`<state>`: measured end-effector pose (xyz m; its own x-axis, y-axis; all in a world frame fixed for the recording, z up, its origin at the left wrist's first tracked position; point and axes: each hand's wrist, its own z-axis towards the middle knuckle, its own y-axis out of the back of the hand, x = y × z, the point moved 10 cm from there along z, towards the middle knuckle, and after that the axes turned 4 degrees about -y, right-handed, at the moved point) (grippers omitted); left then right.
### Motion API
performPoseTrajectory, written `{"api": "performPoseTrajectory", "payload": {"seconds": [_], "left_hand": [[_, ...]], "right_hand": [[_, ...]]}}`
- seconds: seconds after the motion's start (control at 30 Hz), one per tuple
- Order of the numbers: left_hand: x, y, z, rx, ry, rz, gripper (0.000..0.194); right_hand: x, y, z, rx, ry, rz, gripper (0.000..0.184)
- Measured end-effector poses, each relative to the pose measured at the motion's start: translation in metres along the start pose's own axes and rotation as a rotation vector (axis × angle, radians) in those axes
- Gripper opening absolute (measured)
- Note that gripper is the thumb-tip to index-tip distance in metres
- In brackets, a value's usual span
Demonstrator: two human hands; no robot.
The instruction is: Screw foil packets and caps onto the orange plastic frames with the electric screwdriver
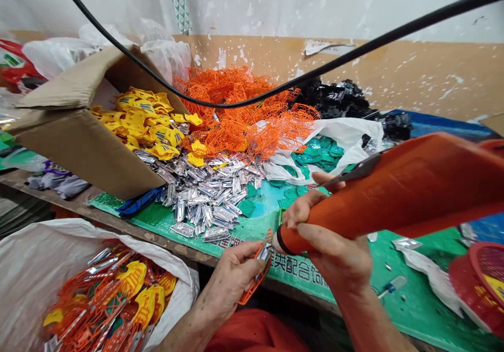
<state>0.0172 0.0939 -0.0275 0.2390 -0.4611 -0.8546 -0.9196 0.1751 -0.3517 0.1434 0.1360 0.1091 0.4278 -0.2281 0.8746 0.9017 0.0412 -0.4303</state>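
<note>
Currently orange lattice piece clenched in left grip, held just off the worktop edge. Orange tapered tool clenched in right grip, black-banded nose just beside the piece. Further out: silver metal clips heaped on green mat, yellow plastic parts in cardboard box, orange lattice heap behind, and white sack of orange and yellow parts near left grip.
</note>
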Motion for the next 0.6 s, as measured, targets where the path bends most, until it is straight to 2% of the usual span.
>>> {"api": "performPoseTrajectory", "payload": {"seconds": [0.13, 0.27, 0.37, 0.6], "left_hand": [[0.010, 0.010, 0.002, -0.022, 0.021, -0.010, 0.021], [0.008, 0.008, 0.004, 0.004, 0.043, -0.021, 0.021], [0.003, 0.009, 0.004, -0.017, 0.056, -0.039, 0.025], [-0.005, 0.018, 0.005, -0.105, 0.016, -0.089, 0.031]], "right_hand": [[0.017, 0.022, 0.010, -0.137, 0.120, -0.015, 0.047], [0.006, 0.052, 0.020, -0.297, 0.115, -0.097, 0.036], [-0.010, 0.062, 0.022, -0.310, 0.075, -0.122, 0.027], [-0.021, 0.068, 0.020, -0.306, 0.080, -0.142, 0.031]]}}
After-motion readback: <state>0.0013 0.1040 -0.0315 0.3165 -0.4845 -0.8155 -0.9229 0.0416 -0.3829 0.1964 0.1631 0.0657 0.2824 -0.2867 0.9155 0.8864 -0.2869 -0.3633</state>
